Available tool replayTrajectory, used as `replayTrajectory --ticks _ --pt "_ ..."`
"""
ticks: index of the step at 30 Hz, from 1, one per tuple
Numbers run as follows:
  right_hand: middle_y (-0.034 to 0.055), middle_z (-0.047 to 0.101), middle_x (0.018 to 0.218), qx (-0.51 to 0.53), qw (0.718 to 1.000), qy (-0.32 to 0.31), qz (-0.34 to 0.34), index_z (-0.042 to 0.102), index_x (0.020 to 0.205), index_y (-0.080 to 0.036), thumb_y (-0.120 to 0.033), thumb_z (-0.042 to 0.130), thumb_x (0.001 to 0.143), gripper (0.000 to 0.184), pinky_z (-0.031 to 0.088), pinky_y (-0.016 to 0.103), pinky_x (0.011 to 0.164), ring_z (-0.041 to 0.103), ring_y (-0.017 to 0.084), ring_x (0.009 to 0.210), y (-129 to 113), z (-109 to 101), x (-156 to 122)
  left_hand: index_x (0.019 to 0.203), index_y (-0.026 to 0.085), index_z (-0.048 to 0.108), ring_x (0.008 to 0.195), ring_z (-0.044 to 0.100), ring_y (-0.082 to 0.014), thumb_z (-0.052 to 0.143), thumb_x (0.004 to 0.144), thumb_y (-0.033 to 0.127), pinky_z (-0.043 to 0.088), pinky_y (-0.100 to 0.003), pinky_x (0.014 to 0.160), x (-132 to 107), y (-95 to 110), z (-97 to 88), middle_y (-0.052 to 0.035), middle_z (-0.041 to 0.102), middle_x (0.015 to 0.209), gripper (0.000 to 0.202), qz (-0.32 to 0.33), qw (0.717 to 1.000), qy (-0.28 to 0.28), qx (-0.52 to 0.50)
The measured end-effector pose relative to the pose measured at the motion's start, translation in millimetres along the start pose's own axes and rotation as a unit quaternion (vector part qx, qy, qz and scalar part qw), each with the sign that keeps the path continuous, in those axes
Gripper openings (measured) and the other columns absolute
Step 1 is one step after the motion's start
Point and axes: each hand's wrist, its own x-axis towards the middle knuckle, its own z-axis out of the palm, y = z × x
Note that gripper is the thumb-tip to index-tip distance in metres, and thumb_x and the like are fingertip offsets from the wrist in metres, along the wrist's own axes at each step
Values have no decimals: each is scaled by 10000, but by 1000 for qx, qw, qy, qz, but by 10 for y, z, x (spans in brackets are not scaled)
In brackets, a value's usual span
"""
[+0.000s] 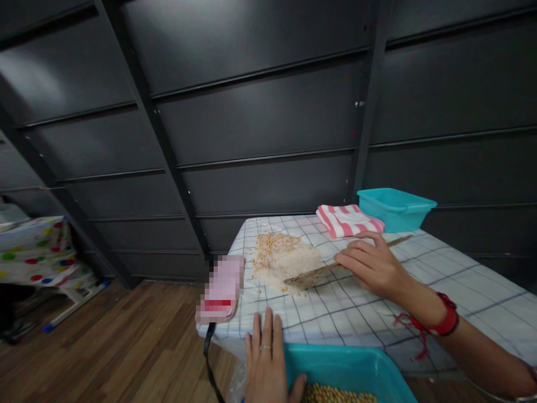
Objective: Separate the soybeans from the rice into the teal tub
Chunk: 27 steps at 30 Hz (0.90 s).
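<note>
My right hand (369,266) grips the handle of a long wooden spatula (308,277), its broad end touching the near side of a pile of white grains (297,260). The pile looks like rice. Yellow split pulses or beans (268,246) are scattered through its left and far side. My left hand (268,358) has its fingers stretched out by the table's front edge. Its thumb reaches over the left wall of a turquoise basin (335,351), which stands closest to me with yellowish-green beans (335,394) inside; its near part is cut off by the frame.
A checked cloth (444,280) covers the table. At the back lie a folded pink-and-white striped towel (350,220) and a second turquoise basin (396,210). A pink phone (222,288) with a black strap rests on the left corner. Dark panelled wall (268,123) stands behind.
</note>
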Motion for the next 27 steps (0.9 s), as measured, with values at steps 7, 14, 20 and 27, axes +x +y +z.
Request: replayTrajectory --ticks 7,14,20,27 --pt "-5 620 678 -4 1000 -5 -1 519 878 -191 -47 442 784 189 368 363 754 504 133 645 -52 -89 -26 1314 57 276 1288 29 -340 509 610 221 155 -530 1035 -19 -41 -98 -128 122 1415 759 -8 999 -29 -28" --pt "6 614 655 -72 997 -22 14 524 866 -175 -51 454 787 163 355 358 725 516 153 661 0 -44 -64 1311 60 285 1285 63 -348 505 606 225 185 -537 1025 -23 -85 -52 -132 154 1414 757 0 1000 -17 -16" --pt "-6 608 646 -87 995 -44 18 516 855 -179 -41 432 802 171 355 352 748 522 131 645 -28 -150 -169 1316 88 288 1288 86 -346 500 607 206 218 -583 993 -49 -174 128 -122 170 1407 749 31 998 57 -6" --pt "4 631 668 -75 997 -29 2 506 877 -168 -44 449 803 156 370 355 763 545 123 648 -22 -275 -184 1318 56 270 1277 81 -373 493 641 232 215 -586 1000 -34 -214 115 -156 164 1411 734 43 999 28 -18"
